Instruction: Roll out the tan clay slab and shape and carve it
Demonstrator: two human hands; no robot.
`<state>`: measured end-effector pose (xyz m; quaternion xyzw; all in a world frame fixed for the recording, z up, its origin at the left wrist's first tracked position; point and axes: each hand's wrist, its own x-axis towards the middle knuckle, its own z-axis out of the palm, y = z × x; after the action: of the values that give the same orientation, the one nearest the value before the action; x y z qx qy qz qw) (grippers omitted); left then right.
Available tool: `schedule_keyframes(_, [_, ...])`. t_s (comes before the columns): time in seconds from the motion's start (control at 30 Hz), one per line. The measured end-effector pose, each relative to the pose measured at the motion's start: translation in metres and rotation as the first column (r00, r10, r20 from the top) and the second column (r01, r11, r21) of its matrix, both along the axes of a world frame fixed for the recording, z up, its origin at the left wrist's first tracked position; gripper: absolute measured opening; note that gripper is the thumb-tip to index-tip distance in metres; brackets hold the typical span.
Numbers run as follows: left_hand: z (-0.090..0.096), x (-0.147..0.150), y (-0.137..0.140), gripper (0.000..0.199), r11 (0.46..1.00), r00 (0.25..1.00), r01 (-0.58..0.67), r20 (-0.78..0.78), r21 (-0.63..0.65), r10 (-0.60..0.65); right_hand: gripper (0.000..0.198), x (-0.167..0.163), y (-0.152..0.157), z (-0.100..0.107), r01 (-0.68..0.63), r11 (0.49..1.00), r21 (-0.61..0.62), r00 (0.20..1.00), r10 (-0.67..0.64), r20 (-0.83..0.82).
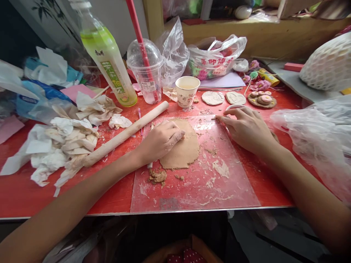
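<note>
A flat tan clay slab with a ragged edge lies on a clear sheet. My left hand rests over the slab's left part, fingers curled under and thumb, smeared with clay, laid along them; anything inside is hidden. At the sheet's upper right edge is my right hand, its fingers bent and drawn together around something small that I cannot make out. Partly behind those fingers sits a small round rim. Crumbly clay lies below the slab.
A wooden rolling pin slants left of the sheet, near crumpled tissues. Behind stand a green drink bottle, a lidded plastic cup and a paper cup. Clay discs lie farther right; plastic bags are at right.
</note>
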<state>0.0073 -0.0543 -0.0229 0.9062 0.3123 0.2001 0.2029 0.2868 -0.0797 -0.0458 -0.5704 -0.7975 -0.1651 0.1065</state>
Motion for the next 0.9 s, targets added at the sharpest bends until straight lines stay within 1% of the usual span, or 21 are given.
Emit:
schedule_keyframes(0.13, [-0.0004, -0.0001, 0.0, 0.035, 1.0, 1.0, 0.003, -0.006, 0.018, -0.003, 0.033, -0.0019, -0.0039, 0.0031, 0.017, 1.0, 0.006, 0.994, -0.017, 0.112])
schedule_keyframes(0.2, [-0.0007, -0.0002, 0.0, 0.034, 1.0, 1.0, 0.006, -0.009, 0.026, -0.006, 0.034, -0.0026, -0.0051, 0.0047, 0.038, 0.999, 0.007, 0.989, -0.038, 0.142])
schedule_keyframes(0.3, [-0.0012, -0.0001, 0.0004, 0.032, 0.999, 1.0, 0.012, -0.019, 0.035, -0.012, 0.033, -0.0024, -0.0056, 0.0059, 0.046, 0.999, -0.007, 0.992, -0.045, 0.114])
schedule_keyframes(0.4, [-0.0014, 0.0, 0.0006, 0.032, 0.999, 1.0, 0.009, -0.022, 0.038, -0.008, 0.031, -0.0011, -0.0053, 0.0059, 0.014, 1.0, -0.011, 0.998, -0.014, 0.068])
schedule_keyframes(0.47, [-0.0013, 0.0001, 0.0006, 0.031, 0.999, 1.0, 0.003, -0.023, 0.033, -0.002, 0.031, 0.0001, -0.005, 0.0056, -0.004, 1.0, -0.017, 0.998, 0.005, 0.056])
schedule_keyframes(0.6, [-0.0007, 0.0005, 0.0, 0.032, 1.0, 0.999, 0.0, -0.032, 0.029, 0.001, 0.033, 0.0015, -0.0048, 0.0049, 0.004, 0.999, -0.032, 0.999, -0.003, 0.039])
schedule_keyframes(0.77, [-0.0009, 0.0008, 0.0002, 0.031, 0.999, 0.999, 0.002, -0.038, 0.042, 0.0, 0.031, 0.0003, -0.0047, 0.0046, 0.012, 1.0, 0.002, 0.997, -0.012, 0.081])
schedule_keyframes(0.9, [-0.0018, 0.0, 0.001, 0.031, 0.998, 0.999, 0.007, -0.031, 0.058, -0.005, 0.025, -0.0006, -0.0033, 0.0038, 0.016, 0.998, 0.058, 0.999, -0.018, 0.039])
